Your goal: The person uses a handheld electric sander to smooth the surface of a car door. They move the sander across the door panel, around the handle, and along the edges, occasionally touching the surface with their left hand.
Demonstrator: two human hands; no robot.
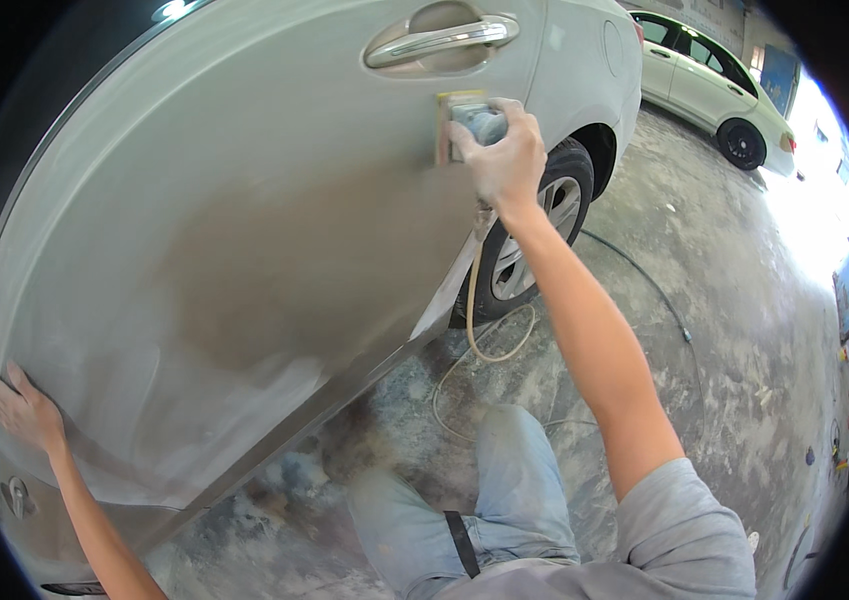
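Observation:
A dusty air sander (477,122) with a square pad lies against the grey car door (274,240), below and to the right of the chrome door handle (449,43). My right hand (510,160) wraps round the top of the sander. From its rear end a pale hose (474,300) hangs down toward the floor. At the door's far left edge, my left hand (26,408) rests with fingers spread on the panel and holds nothing. A brownish, sanded-looking patch covers the middle of the door, with whitish dust around its lower part.
The car's rear wheel (549,215) stands just right of the door. The hose loops on the stained concrete floor (734,330), and a dark hose (649,280) with a coupling runs across it. A white car (699,70) is parked at the back right. My knees are near the sill.

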